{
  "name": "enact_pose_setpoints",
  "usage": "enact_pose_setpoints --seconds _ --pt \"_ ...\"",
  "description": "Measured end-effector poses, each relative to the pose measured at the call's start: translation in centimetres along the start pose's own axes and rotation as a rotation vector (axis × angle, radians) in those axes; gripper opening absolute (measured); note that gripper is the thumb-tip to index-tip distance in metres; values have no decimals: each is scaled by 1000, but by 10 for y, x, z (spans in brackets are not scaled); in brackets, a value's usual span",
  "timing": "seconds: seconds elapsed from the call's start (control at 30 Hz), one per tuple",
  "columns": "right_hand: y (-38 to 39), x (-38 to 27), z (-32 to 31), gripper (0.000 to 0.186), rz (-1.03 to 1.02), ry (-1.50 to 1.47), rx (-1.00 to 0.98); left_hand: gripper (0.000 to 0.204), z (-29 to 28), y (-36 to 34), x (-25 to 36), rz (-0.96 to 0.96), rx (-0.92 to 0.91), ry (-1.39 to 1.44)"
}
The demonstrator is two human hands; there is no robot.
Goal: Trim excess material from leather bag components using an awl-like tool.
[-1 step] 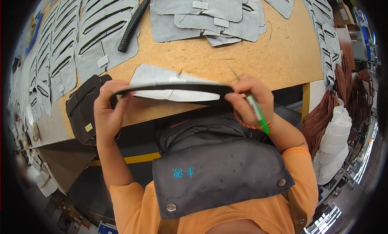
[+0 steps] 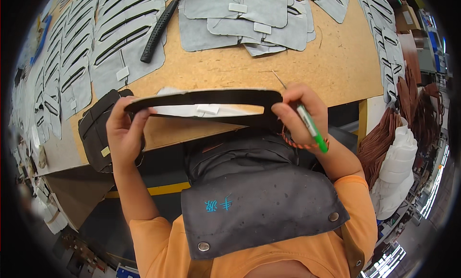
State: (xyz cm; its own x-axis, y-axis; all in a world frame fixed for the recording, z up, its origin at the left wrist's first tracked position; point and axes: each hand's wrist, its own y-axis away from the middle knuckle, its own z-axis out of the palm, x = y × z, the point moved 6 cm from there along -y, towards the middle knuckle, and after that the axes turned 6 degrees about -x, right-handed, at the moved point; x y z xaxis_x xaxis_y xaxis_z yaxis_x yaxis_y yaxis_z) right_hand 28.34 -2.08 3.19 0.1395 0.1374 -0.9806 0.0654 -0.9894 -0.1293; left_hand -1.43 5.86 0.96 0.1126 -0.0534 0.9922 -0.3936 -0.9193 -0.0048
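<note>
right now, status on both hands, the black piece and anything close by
Left fingers gripping one end of black slotted piece; right fingers at its other end, also holding green-and-white tool; dark panel partly behind left fingers.

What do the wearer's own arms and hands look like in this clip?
Both upper arms have orange short sleeves, and the forearms are uncovered. The left hand and right hand are gloveless. A braided orange-and-dark cord bracelet circles the right wrist; none shows on the left.
</note>
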Motion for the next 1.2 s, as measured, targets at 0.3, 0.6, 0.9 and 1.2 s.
enact_pose_setpoints --seconds 0.3,0.6,0.9,1.2 --pt "-30 57 -5 17 325 -172 80 25 7 -36 -31 -141 139 -68" --pt "-35 59 -2 16 367 -169 93 30 7 -40 -39 -138 126 43" --pt "-34 59 -3 15 300 -109 105 29 10 -38 -35 -123 134 51" --pt "-38 35 8 14 97 70 14 27 -21 -1 35 195 461 -527"
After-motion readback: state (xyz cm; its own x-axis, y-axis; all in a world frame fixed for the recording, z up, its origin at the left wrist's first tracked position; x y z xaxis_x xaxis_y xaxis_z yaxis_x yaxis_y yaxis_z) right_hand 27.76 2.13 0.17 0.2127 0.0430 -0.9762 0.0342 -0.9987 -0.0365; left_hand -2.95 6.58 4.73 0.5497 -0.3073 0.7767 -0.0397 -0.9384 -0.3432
